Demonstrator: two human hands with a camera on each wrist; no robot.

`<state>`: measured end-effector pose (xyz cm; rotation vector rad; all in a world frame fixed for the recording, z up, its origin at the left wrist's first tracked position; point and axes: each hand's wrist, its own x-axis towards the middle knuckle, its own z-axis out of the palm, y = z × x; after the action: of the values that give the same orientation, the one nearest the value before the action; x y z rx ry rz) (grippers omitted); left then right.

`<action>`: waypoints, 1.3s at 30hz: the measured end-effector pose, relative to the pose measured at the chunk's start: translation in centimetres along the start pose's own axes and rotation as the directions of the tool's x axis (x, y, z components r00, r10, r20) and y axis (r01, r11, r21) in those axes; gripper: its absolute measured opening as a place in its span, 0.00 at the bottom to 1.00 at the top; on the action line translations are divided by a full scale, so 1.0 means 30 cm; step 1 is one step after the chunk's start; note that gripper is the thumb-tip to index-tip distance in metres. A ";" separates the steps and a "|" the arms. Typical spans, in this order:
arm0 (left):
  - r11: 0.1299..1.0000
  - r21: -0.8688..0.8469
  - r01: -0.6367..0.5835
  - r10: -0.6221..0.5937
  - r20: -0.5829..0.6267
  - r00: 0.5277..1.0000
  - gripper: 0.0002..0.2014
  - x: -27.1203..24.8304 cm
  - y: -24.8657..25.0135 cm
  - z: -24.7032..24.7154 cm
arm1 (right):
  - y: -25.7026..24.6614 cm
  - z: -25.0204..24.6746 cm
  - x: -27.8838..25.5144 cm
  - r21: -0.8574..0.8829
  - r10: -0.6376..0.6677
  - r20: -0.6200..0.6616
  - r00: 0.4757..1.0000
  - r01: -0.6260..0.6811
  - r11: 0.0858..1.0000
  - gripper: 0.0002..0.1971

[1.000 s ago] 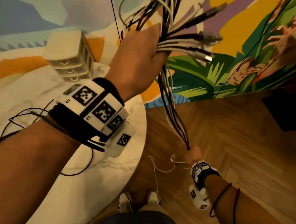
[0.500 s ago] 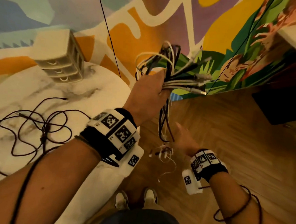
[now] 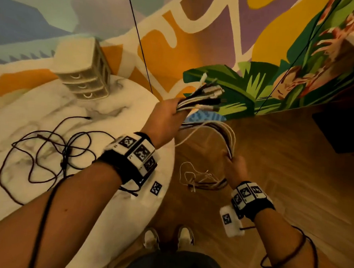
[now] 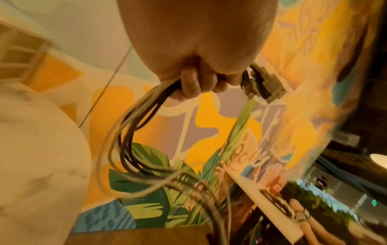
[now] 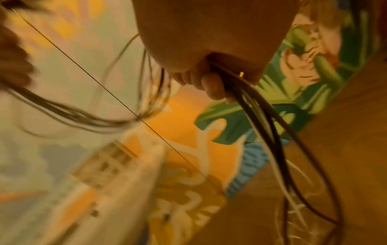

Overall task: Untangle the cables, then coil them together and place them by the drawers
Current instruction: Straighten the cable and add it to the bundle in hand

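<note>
Both grips hold the cables: left hand fisted near the plugs, right hand lower, off the bench's right edge. Loose tails dangling floorward could snag and re-tangle the coil; drawers stand at the far edge.

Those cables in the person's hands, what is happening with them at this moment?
A person is gathering a bundle of black and white cables into a coil. The left hand grips the bundle near its plug ends, and the right hand holds it lower down, so a loop arcs between them above the wooden floor. The loose tails hang below the right hand. A separate black cable lies tangled on the marble table, near the small drawers. Nothing is placed by the drawers yet.
</note>
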<state>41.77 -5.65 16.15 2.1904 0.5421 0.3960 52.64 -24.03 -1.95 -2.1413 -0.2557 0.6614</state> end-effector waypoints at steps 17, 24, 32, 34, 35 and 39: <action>0.796 -0.413 0.441 -0.305 0.356 0.883 0.07 -0.123 -0.059 0.254 | -0.310 -0.079 -0.176 0.704 -0.316 0.518 0.795 -0.186 0.685 0.21; 0.964 -0.168 0.204 -0.113 0.436 0.893 0.21 -0.210 -0.050 0.285 | -0.367 -0.017 -0.201 0.287 -0.144 0.565 0.812 -0.029 0.958 0.24; 0.919 0.395 -0.010 -0.026 0.088 0.996 0.08 -0.181 -0.058 0.080 | -0.404 0.056 -0.235 0.426 -0.202 0.315 0.928 0.052 0.903 0.17; 0.911 0.387 -0.140 0.171 -0.046 0.984 0.10 -0.153 0.005 0.022 | -0.435 0.067 -0.270 0.471 -0.255 0.302 0.919 0.088 0.878 0.17; 0.895 0.392 -0.211 0.245 -0.036 0.969 0.11 -0.139 0.017 0.020 | -0.446 0.075 -0.277 0.448 -0.278 0.347 0.896 0.102 0.888 0.20; 0.757 0.588 -0.286 0.194 0.217 0.957 0.24 -0.114 0.019 0.081 | -0.492 0.118 -0.284 0.358 -0.119 0.390 0.913 -0.031 0.933 0.17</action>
<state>40.07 -9.29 14.78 2.9192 0.3286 0.2012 44.33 -16.01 11.08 -1.6308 -0.3751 1.0428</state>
